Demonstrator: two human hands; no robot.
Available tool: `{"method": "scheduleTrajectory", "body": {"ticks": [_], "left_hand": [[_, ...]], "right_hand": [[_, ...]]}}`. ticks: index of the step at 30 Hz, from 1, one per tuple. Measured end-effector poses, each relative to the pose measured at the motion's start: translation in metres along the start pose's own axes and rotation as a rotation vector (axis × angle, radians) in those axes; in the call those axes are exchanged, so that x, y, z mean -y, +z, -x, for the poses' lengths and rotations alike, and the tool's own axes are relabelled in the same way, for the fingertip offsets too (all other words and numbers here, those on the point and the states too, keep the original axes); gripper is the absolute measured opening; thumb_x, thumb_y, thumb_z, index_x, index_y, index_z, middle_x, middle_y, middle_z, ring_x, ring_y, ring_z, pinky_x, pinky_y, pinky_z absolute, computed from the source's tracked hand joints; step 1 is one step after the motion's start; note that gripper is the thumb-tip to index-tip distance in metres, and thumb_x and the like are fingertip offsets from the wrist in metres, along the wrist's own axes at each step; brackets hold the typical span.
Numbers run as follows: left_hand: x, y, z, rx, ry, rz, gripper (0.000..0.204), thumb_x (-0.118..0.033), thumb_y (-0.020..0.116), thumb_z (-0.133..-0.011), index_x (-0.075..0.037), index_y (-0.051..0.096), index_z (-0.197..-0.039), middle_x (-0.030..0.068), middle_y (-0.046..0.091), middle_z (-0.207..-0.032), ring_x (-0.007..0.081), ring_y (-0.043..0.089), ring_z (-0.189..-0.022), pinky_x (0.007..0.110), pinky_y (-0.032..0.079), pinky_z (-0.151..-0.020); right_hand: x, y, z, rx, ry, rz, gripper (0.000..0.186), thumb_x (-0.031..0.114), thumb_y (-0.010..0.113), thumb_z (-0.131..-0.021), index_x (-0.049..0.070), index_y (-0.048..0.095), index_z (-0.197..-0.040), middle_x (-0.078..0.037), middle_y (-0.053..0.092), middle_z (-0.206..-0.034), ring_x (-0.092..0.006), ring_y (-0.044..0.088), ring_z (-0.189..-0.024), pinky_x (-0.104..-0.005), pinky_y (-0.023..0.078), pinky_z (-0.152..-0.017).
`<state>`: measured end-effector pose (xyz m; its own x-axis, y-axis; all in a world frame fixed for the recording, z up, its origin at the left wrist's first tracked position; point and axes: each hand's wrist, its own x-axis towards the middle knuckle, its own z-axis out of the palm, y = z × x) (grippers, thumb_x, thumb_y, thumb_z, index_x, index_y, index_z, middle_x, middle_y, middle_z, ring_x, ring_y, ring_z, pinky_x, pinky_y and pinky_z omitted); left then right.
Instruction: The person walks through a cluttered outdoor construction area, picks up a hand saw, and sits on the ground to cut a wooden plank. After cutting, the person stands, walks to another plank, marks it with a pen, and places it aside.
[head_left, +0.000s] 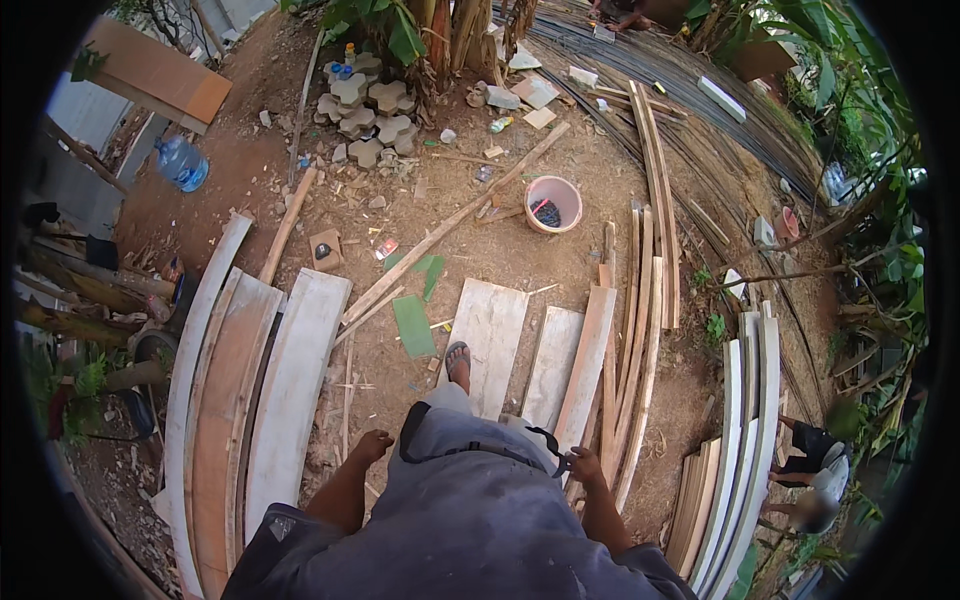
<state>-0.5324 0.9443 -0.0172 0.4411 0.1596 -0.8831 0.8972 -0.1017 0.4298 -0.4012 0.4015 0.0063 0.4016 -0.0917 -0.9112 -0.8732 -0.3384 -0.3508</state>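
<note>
My left hand (374,446) hangs beside my left hip with its fingers curled in, and nothing shows in it. At my right hip, my right hand (585,466) closes on the loose end of a black strap (545,437), which runs round my waist. Under my sandalled foot (458,364) lies a wide pale board (490,325). A shorter whitish board (553,365) and a reddish-brown plank (590,365) lie to its right, close to my right hand. Left of my left hand is a broad whitewashed board (300,370).
More planks (225,390) lie at left; long battens (655,200) and stacked boards (745,440) are at right. Ahead stand a pink bucket (552,204) with dark pieces inside and piled paving blocks (370,110). A water bottle (181,165) lies far left. Another person (815,475) is at right.
</note>
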Motion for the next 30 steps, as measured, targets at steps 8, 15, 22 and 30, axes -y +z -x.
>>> {"method": "scheduleTrajectory", "body": {"ticks": [8,15,22,30], "left_hand": [[-0.204,-0.099,-0.086,-0.167,0.205,0.213,0.048,-0.015,0.063,-0.09,0.005,0.053,-0.133,0.0098,0.066,-0.101,0.0169,0.061,-0.085,0.03,0.049,-0.077],[-0.301,-0.117,-0.118,-0.253,0.284,0.318,0.047,-0.018,0.062,-0.092,0.005,0.052,-0.132,0.01,0.066,-0.106,0.0156,0.06,-0.086,0.03,0.049,-0.08],[-0.264,-0.063,-0.143,-0.12,0.104,0.13,0.046,-0.029,0.062,-0.093,0.002,0.059,-0.126,0.0116,0.068,-0.097,0.0171,0.06,-0.084,0.032,0.05,-0.076],[-0.29,-0.081,-0.237,-0.236,-0.235,0.244,0.032,-0.031,0.057,-0.096,-0.003,0.066,-0.109,0.0087,0.067,-0.104,0.0181,0.065,-0.091,0.035,0.054,-0.078]], "right_hand": [[0.122,0.024,-0.019,-0.009,0.026,0.041,0.051,0.026,0.069,-0.092,0.0,0.053,-0.133,-0.015,0.068,-0.106,-0.0238,0.067,-0.08,-0.0371,0.052,-0.062],[0.252,0.032,-0.09,0.075,-0.21,0.077,0.049,0.027,0.069,-0.091,0.003,0.054,-0.132,-0.008,0.066,-0.096,-0.0172,0.066,-0.079,-0.0306,0.051,-0.059],[0.371,0.013,-0.173,0.093,-0.27,0.155,0.042,0.026,0.066,-0.093,0.006,0.059,-0.128,-0.007,0.067,-0.096,-0.0164,0.065,-0.073,-0.0311,0.05,-0.059],[0.567,0.031,-0.388,-0.166,-0.718,0.552,0.031,0.034,0.059,-0.092,0.012,0.071,-0.109,-0.019,0.071,-0.097,-0.0338,0.07,-0.083,-0.0432,0.054,-0.077]]}}
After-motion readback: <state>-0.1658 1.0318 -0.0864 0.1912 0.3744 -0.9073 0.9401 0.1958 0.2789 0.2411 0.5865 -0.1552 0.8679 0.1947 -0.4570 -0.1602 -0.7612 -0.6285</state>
